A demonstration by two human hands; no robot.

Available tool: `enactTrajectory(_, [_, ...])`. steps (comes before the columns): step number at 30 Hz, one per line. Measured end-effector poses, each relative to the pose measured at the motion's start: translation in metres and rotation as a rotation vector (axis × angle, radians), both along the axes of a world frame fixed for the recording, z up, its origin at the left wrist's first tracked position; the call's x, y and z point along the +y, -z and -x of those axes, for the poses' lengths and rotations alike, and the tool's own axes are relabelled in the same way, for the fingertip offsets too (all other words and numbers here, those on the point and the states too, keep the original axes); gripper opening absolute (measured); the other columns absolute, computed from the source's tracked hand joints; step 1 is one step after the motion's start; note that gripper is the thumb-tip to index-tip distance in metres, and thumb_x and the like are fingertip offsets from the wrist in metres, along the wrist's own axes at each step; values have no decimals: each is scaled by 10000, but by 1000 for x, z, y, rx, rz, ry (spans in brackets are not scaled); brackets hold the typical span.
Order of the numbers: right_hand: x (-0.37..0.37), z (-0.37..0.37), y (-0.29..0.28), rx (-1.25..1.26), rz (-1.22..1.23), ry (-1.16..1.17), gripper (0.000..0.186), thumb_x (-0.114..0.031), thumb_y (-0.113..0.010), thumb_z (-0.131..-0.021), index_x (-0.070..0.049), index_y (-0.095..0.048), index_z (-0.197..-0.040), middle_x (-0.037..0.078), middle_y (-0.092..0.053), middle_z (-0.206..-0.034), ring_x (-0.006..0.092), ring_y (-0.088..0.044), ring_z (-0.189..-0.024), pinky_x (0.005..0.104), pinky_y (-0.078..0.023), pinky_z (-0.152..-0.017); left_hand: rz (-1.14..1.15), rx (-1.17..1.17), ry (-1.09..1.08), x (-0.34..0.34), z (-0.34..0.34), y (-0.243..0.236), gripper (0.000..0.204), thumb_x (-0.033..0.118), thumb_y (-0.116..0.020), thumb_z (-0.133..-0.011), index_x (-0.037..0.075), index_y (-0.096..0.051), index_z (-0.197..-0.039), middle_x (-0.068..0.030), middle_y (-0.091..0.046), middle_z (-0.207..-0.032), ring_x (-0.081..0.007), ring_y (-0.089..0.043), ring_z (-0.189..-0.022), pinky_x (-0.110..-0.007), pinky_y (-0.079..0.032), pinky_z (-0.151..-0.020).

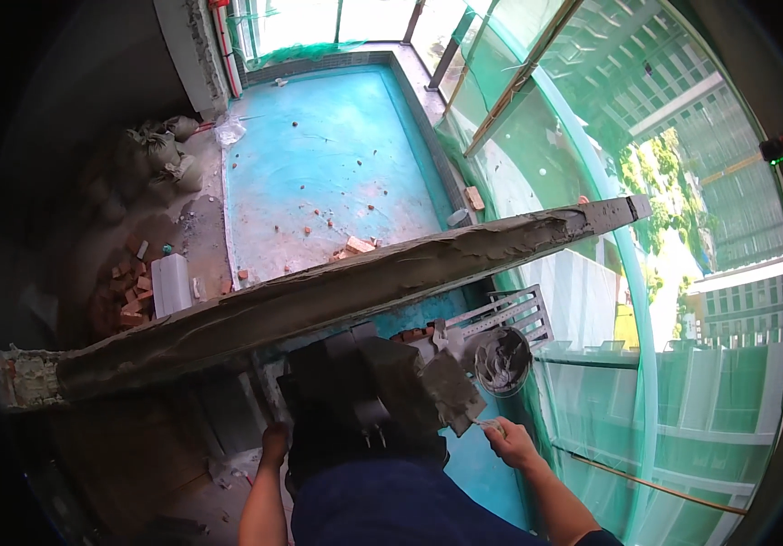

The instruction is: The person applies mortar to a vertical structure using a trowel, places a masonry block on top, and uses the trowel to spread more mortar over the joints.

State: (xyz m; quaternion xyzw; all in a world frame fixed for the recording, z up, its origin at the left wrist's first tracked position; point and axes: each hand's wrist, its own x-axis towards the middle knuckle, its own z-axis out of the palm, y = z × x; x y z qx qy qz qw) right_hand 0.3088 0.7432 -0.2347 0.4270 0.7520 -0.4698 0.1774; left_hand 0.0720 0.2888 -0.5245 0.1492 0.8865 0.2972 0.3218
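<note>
My right hand [510, 443] is wrapped around the handle of a trowel [451, 389], whose flat grey blade points away from me and looks coated with mortar. The blade is beside a round bucket [503, 361] with grey material inside. On the left, my left hand [275, 441] hangs low in shadow next to a dark mass in front of my body; its fingers are too dark to make out. Ahead of me a narrow wall top [346, 273] crosses the view, spread with wet grey mortar that is uneven near its right end.
Beyond the wall lies a turquoise-coated floor [337, 155] with scattered brick bits. Broken bricks [132, 291], a white block [171, 284] and filled sacks [159, 155] are at left. A metal slatted platform [510, 314] stands near the bucket. Green netting [583, 300] hangs along the right.
</note>
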Motion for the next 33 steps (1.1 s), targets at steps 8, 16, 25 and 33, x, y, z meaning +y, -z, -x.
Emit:
enactTrajectory(8, [22,14,72,3,241,64,358,-399,-533,-952,-53,-585,-874,3,-505,-577,106,-474,-469,269,-385,-450,-3,-14,-117,-13,-25,9,253,203,-488,-912,-15,-608,-958,-187,-638,-923,-298,-605,-868,-398,-458,-759])
enactTrajectory(16, [51,35,37,-11,-198,0,448,-471,-555,-902,-27,-613,-897,146,-623,-714,285,-620,-685,405,-478,-650,-104,-431,-658,3,-30,-59,255,215,-566,-886,1,-645,-999,-88,-649,-887,-207,-585,-809,-346,-457,-732])
enactTrajectory(25, [68,151,-54,-323,-306,-680,618,-638,-509,-867,-44,-651,-960,236,-665,-862,421,-637,-835,463,-510,-742,-221,-374,-699,-12,-29,-27,158,169,-563,-864,25,-624,-889,-52,-593,-752,-170,-544,-707,-327,-442,-653])
enactTrajectory(33, [62,150,-39,-286,-484,-606,592,-579,-503,-903,-7,-610,-1017,252,-663,-878,432,-639,-832,477,-506,-719,-276,-387,-756,-19,-48,-29,231,206,-546,-901,-6,-636,-905,-115,-619,-873,-226,-572,-823,-389,-434,-732])
